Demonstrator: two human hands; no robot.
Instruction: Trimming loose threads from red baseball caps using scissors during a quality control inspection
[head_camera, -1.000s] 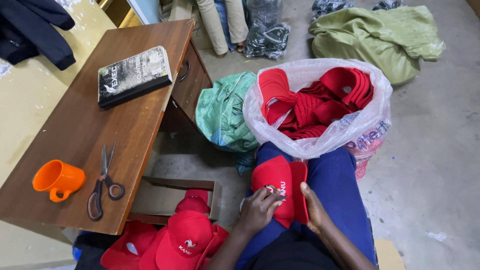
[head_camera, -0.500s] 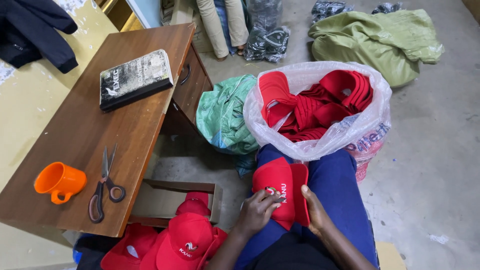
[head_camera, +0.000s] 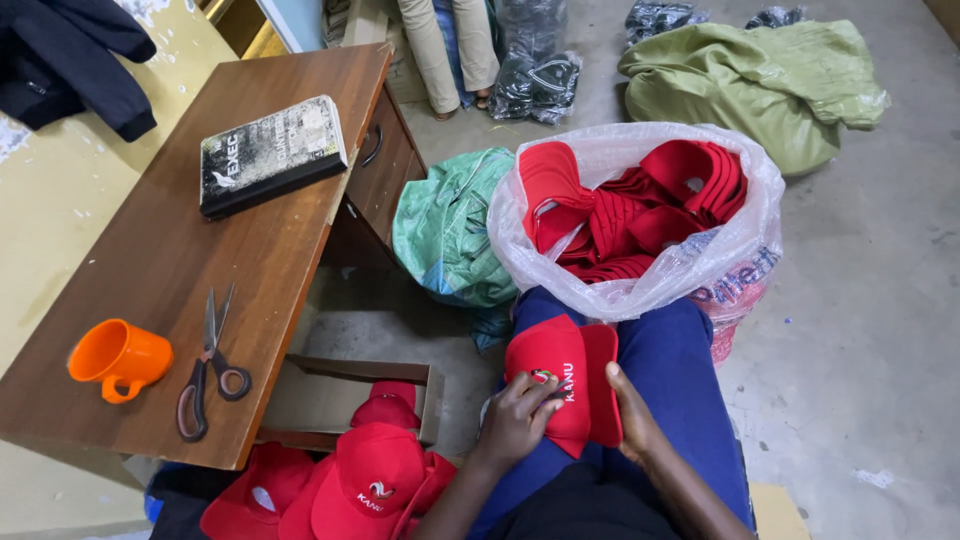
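**Red cap held on lap, both hands**

Far left: dark jacket (head_camera: 70, 60) on the yellow floor. Wooden desk (head_camera: 200, 270) carries an orange cup (head_camera: 118, 358) at its near left, scissors (head_camera: 208, 365) just beside the cup, a dark book (head_camera: 270, 155) farther back. Near the desk's near edge: an open cardboard box (head_camera: 330, 400) and a pile of red caps (head_camera: 345, 485). Centre: green sack (head_camera: 455, 230). The person's left hand (head_camera: 518, 420) grips the near left edge of a red cap (head_camera: 565, 380) lying on the blue-trousered lap; right hand (head_camera: 632, 420) lies flat against the cap's right side, fingers touching it. Just beyond the cap, a clear plastic bag (head_camera: 640, 215) full of red caps. Far right: olive sack (head_camera: 760, 85).
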